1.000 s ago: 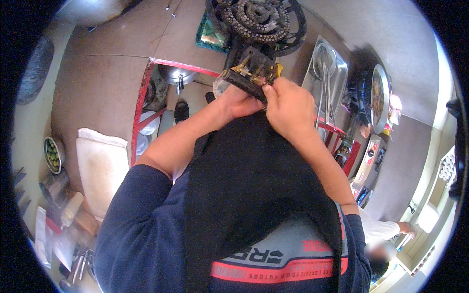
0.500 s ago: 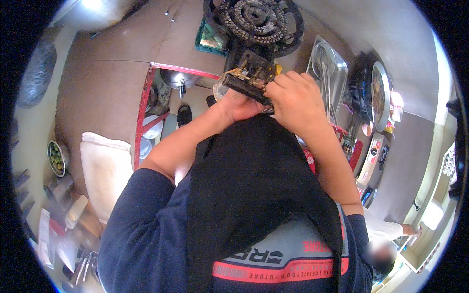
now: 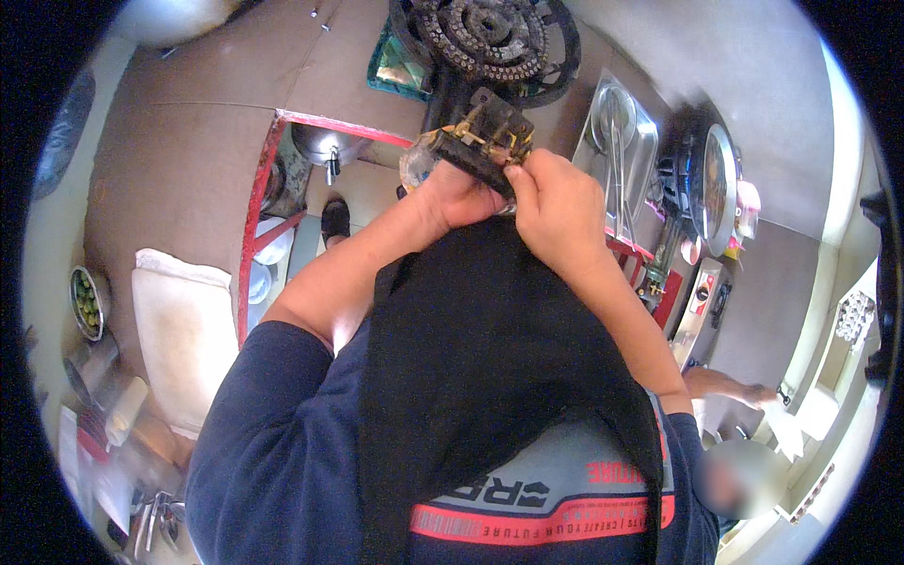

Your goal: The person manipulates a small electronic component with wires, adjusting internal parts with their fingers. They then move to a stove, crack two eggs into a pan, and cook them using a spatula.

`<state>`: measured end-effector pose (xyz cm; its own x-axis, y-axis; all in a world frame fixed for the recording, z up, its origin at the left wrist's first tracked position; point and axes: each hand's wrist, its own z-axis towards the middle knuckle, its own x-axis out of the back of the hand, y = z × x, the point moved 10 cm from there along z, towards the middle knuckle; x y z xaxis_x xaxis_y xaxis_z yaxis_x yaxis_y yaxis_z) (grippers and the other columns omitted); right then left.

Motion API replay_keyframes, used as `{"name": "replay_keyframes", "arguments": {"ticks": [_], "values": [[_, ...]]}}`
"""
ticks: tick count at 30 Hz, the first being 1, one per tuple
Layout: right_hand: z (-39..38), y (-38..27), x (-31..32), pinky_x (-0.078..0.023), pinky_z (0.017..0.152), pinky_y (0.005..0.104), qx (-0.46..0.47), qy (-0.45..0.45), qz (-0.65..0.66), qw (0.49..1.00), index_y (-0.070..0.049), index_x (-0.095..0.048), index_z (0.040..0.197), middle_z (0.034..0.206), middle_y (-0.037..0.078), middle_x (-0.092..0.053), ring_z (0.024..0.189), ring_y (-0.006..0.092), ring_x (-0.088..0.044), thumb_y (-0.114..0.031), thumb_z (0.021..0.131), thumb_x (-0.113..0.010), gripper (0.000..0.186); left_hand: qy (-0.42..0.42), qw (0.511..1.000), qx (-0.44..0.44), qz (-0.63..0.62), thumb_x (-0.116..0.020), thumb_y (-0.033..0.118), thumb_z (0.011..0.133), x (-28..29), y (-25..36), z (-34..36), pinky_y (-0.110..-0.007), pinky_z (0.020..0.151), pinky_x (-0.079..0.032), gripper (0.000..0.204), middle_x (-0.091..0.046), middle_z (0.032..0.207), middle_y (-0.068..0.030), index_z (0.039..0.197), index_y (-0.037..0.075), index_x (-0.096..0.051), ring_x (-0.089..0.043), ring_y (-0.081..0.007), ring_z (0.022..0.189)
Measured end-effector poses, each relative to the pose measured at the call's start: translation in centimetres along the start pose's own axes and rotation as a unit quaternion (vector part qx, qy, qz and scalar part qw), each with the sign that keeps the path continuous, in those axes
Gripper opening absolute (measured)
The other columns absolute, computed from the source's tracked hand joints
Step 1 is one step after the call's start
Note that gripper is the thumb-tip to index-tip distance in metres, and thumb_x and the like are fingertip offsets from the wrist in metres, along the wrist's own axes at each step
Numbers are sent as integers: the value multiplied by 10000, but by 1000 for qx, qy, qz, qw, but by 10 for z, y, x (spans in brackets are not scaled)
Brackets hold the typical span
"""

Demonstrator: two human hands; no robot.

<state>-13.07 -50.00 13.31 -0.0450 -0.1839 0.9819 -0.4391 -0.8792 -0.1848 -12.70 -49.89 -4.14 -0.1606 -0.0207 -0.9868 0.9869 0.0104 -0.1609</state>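
A black cast-iron gas burner with several rings stands at the top centre. Its dark valve block, with worn brass-coloured fittings, points toward me. My left hand is under the block's near bar, palm up, its fingers partly hidden behind the bar. My right hand is closed at the bar's right end, thumb and index finger pinched by the fittings. Whatever small part lies between those fingertips is hidden.
A red-edged opening lies left of my arms. A metal tray with tongs and a wide pan stand right. A folded cloth and a bowl of green fruit lie left. Another person's arm reaches in at lower right.
My right hand has opened out slightly from a tighter fist, its thumb now showing along the bar's end. The view has shifted a little. The other person's arm has moved.
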Motion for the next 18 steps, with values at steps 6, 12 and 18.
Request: {"name": "replay_keyframes", "arguments": {"ticks": [6, 12, 18], "values": [[3, -14, 18, -542, 801, 580, 150, 28, -62, 986, -54, -692, 907, 921, 183, -732, 896, 437, -719, -201, 1003, -674, 177, -47, 998, 10, -36, -722, 274, 1031, -9, -1, 0, -562, 1112, -536, 334, -742, 1308, -76, 1328, 126, -693, -704, -270, 1207], [-4, 11, -1, -550, 767, 593, -44, 23, 55, 997, -42, -686, 897, 922, 212, -750, 862, 455, -732, -260, 1009, -687, 245, 30, 999, -18, 22, -796, 204, 977, 4, 4, -5, -493, 1123, -564, 390, -746, 1302, -75, 1342, 119, -690, -705, -261, 1224], [-9, 8, -3, -560, 796, 571, -6, 7, 62, 998, -41, -686, 904, 925, 206, -736, 883, 442, -725, -250, 992, -706, 228, 0, 1000, 4, 27, -761, 201, 1008, 0, 2, -11, -501, 1142, -555, 363, -736, 1329, -80, 1353, 116, -687, -705, -257, 1230]]}}
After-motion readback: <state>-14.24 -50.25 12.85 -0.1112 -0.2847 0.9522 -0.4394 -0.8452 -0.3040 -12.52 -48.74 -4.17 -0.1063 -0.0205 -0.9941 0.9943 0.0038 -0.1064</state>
